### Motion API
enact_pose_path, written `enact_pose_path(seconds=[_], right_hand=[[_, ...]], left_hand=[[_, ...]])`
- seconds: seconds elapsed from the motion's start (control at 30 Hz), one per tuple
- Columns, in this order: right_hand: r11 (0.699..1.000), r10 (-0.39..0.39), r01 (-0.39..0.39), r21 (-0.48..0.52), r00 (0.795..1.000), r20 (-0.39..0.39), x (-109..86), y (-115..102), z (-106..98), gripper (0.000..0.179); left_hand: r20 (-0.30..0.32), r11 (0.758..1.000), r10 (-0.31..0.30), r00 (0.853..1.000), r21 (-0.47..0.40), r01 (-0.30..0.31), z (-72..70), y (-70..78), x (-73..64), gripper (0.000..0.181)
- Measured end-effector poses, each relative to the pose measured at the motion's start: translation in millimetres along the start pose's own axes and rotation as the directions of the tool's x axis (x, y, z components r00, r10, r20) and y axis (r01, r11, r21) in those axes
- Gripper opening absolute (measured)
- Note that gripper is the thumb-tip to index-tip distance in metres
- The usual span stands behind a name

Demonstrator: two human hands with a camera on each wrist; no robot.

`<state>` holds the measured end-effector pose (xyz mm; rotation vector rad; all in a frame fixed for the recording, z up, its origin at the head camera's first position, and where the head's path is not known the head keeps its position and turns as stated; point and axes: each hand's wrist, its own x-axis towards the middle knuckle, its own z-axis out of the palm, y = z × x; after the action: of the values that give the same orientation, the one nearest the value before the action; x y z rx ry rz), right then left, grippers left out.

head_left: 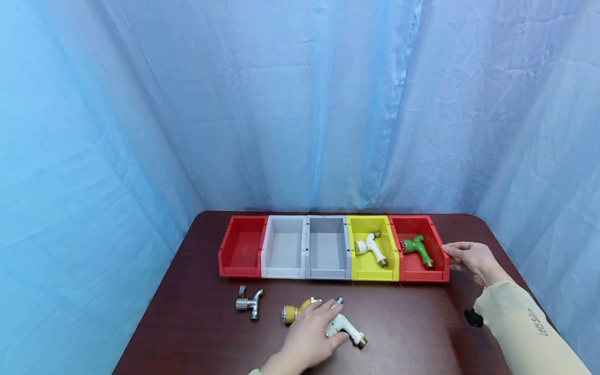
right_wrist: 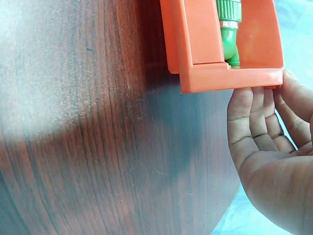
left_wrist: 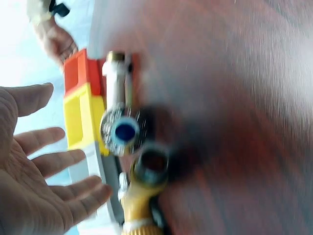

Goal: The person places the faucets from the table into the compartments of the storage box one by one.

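My left hand (head_left: pixel 310 333) is over the near table, fingers spread and holding nothing. Beneath and beside it lie a yellow faucet (head_left: pixel 289 314) and a white faucet (head_left: pixel 347 328), both partly hidden by the hand in the head view. In the left wrist view, the relaxed fingers (left_wrist: pixel 46 139) stand apart from the white faucet (left_wrist: pixel 116 85). At the far right, my right hand (head_left: pixel 474 260) holds the side of a red bin (head_left: pixel 439 276), thumb at the rim and fingertips against the outer wall. A green faucet (head_left: pixel 420 250) lies in that bin.
The red bin ends a joined row: another red bin (head_left: pixel 240 272), a white bin (head_left: pixel 283 272), a grey bin (head_left: pixel 328 273) and a yellow bin (head_left: pixel 375 275) holding a white faucet (head_left: pixel 373 249). A chrome faucet (head_left: pixel 250 303) lies front left. Blue curtains (head_left: pixel 290 104) surround the table.
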<state>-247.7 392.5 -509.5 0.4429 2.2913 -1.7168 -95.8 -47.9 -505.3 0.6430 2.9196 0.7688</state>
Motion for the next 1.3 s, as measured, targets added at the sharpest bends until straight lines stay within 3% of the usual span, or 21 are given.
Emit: enact_pose_path(seconds=[0.27, 0.5, 0.63, 0.83, 1.07, 1.3], right_hand=[[1.000, 0.016, -0.016, -0.010, 1.000, 0.009, 0.1, -1, 2, 0.049], [1.000, 0.018, -0.018, 0.008, 1.000, 0.016, -0.5, 0, 1, 0.042], [1.000, 0.022, -0.022, 0.000, 1.000, 0.015, -1.5, -1, 1, 0.042], [0.999, 0.032, -0.032, 0.007, 0.999, 0.020, -2.0, -1, 0, 0.040], [0.999, 0.034, -0.034, -0.006, 0.999, 0.020, -1.6, -2, 1, 0.046], [0.999, 0.040, -0.040, -0.034, 0.999, 0.012, -2.7, -4, 1, 0.053]], left_hand=[[0.089, 0.990, -0.092, 0.992, 0.117, 0.082, 24.8, 16.1, 4.5, 0.086], [0.155, 0.972, -0.137, 0.978, 0.214, 0.102, 47.0, 20.1, 9.2, 0.095], [0.148, 0.965, -0.146, 0.978, 0.238, 0.108, 54.7, 22.7, 10.6, 0.095], [0.149, 0.954, -0.149, 0.978, 0.283, 0.102, 59.1, 21.8, 14.7, 0.080], [0.060, 0.936, -0.099, 0.993, 0.343, 0.073, 58.4, 22.5, 15.4, 0.073], [0.054, 0.916, -0.160, 0.986, 0.379, 0.128, 57.2, 21.6, 20.4, 0.084]])
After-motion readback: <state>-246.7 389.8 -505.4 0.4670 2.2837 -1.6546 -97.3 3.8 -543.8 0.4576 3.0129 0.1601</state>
